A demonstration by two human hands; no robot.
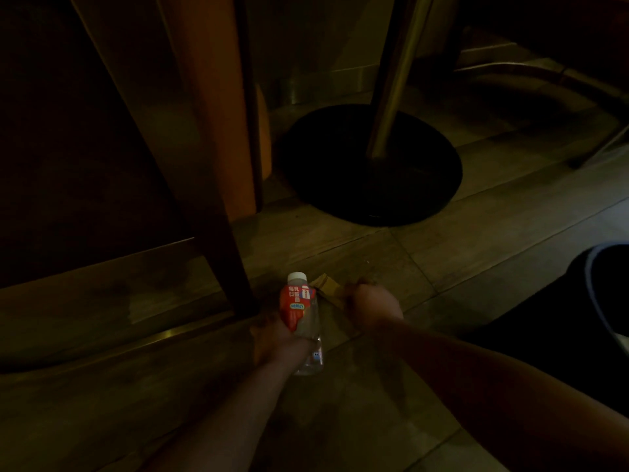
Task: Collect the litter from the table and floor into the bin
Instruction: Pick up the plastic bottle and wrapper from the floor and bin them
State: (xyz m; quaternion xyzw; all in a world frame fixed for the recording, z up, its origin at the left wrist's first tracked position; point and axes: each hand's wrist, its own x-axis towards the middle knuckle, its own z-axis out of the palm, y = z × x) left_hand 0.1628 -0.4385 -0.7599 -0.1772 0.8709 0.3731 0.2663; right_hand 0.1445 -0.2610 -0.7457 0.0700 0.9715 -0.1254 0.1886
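The scene is dim, low down by the tiled floor. My left hand (272,338) is wrapped around a clear plastic bottle (304,318) with a white cap and a red label, held cap away from me. Just right of it my right hand (372,306) is closed on a crumpled piece of brown cardboard (328,288), which sticks out to the left of the fist near the bottle's cap. The bin (609,294), dark with a pale rim, shows at the right edge.
A dark wooden chair leg (190,165) slants down right beside my left hand. Behind stands a round black table base (369,165) with a metal post (394,76). A dark wooden panel fills the left side.
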